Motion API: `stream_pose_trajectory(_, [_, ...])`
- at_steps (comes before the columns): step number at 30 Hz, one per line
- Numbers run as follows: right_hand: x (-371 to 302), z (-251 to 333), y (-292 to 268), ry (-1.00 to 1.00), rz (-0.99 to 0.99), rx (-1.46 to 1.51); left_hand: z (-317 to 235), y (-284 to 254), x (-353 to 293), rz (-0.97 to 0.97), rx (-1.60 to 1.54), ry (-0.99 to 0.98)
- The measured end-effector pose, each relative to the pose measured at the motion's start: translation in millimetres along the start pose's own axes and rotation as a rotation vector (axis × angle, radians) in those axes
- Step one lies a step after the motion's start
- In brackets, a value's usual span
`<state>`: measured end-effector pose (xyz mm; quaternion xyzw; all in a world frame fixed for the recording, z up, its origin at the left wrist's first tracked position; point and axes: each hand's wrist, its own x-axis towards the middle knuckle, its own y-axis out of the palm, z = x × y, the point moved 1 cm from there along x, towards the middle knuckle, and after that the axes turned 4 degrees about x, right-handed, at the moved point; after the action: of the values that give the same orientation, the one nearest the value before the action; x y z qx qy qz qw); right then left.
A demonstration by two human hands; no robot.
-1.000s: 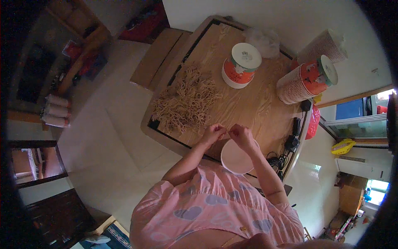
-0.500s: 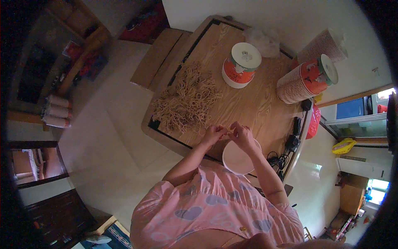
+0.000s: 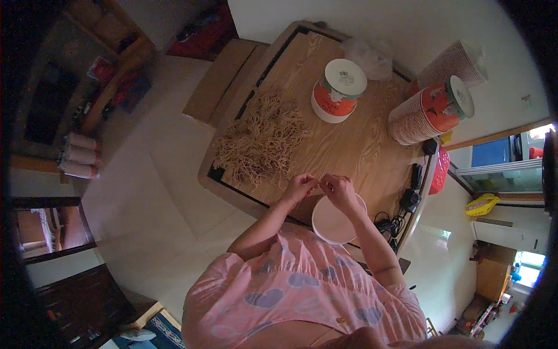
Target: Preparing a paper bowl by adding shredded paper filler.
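Above the rim of a white paper tub (image 3: 334,224), which stands open at the near table edge, my two hands come together. My left hand (image 3: 301,187) is closed in a pinch, its fingertips almost touching those of the right. My right hand (image 3: 339,191) pinches too, partly covering the tub's far rim. Whatever small thing lies between the fingers is too small to make out. Just beyond my left hand, a tangled heap of tan twine (image 3: 264,139) spreads over the wood-grain table (image 3: 366,136).
Upside-down printed tubs (image 3: 344,81) stand at the table's far side. A tall leaning stack of tubs (image 3: 421,119) is at the right, near black adapters and cables (image 3: 401,215). A clear plastic bag (image 3: 372,58) lies at the back. A cardboard box (image 3: 224,81) sits beyond the left edge.
Both hands stay over the tub's far rim; the fingers have shifted only slightly, the right ones curling a little more. Tub and twine have not moved.
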<state>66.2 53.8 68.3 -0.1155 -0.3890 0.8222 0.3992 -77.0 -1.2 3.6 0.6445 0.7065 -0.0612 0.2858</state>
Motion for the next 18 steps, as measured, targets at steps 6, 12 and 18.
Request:
stream_pose_trajectory(6, [-1, -2, 1, -0.003, 0.047, -0.058, -6, 3, -4, -0.035, -0.019, 0.008])
stream_pose_trajectory(12, [0, 1, -1, 0.031, 0.063, -0.07, -9, 1, -6, -0.037, -0.001, -0.053])
stream_pose_trajectory(18, [0, 4, -4, 0.044, 0.035, -0.055, -16, 3, -10, -0.054, -0.051, -0.095])
